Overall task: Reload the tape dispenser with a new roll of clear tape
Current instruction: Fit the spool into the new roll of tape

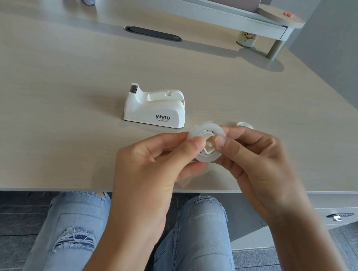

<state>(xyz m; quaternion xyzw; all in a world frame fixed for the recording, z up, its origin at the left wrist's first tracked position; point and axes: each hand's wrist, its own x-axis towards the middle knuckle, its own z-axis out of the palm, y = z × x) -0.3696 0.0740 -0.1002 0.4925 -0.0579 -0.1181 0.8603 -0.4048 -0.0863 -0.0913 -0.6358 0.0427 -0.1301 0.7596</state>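
A white tape dispenser [155, 107] marked VIVID stands on the pale wooden desk [64, 97], its roll cradle empty. In front of it and to the right, both hands hold a clear tape roll [208, 130] just above the desk's front edge. My left hand [158, 166] pinches the roll's left rim. My right hand [258, 166] grips its right side, thumb pressed on a white hub piece [208, 147] in the roll's centre. A second clear ring [244, 125] lies on the desk just behind my right hand, mostly hidden.
A raised shelf [190, 9] runs along the back of the desk, with a small patterned cup [246, 39] under its right end. A dark cable slot [152, 33] sits in the desk behind the dispenser. My knees in torn jeans are below the desk edge.
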